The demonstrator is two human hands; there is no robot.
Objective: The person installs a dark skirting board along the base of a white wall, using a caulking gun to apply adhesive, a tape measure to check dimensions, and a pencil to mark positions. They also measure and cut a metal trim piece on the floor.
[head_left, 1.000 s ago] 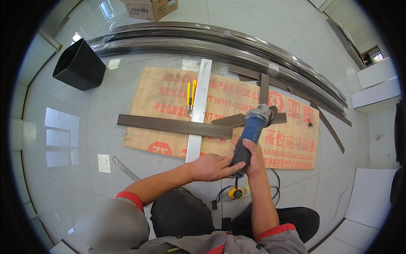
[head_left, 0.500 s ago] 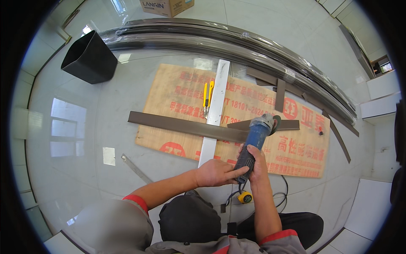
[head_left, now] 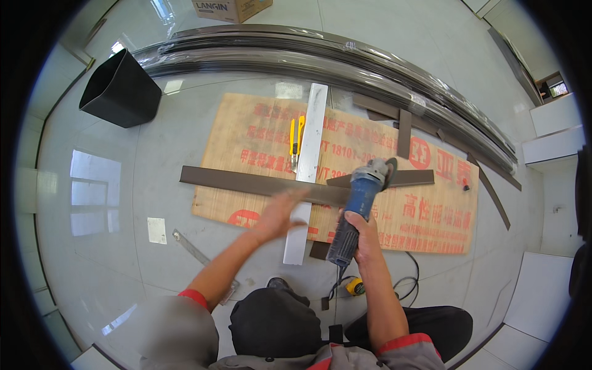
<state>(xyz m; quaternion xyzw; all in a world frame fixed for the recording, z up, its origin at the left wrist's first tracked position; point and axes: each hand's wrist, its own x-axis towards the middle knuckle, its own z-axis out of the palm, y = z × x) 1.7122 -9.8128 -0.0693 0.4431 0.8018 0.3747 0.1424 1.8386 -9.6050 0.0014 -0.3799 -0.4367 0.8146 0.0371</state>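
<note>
My right hand [head_left: 364, 237] is closed round the dark body of a blue angle grinder [head_left: 365, 192]. Its cutting disc [head_left: 390, 172] points away from me, above a short brown strip [head_left: 414, 177]. My left hand [head_left: 277, 216], blurred by motion, has thumb and fingers apart and holds nothing. It hovers beside a long brown strip [head_left: 234, 185] and a white bar [head_left: 315, 132]. The long strip lies across the bar, on a printed wooden board [head_left: 216, 135]. Left of the bar, a yellow utility knife [head_left: 296, 139] rests on the board.
Long plastic-wrapped profiles [head_left: 277, 61] lie beyond the board. A black bin [head_left: 123, 92] stands far left, a cardboard box [head_left: 231, 9] at the back. Near me are a yellow tape measure [head_left: 356, 286], a power cord [head_left: 416, 274] and a metal square [head_left: 194, 250]. Brown offcuts [head_left: 491, 194] lie at right.
My left hand has let go of the grinder's rear end and moved forward and left toward the long strip. The grinder, still in my right hand, has shifted slightly left and its disc has turned.
</note>
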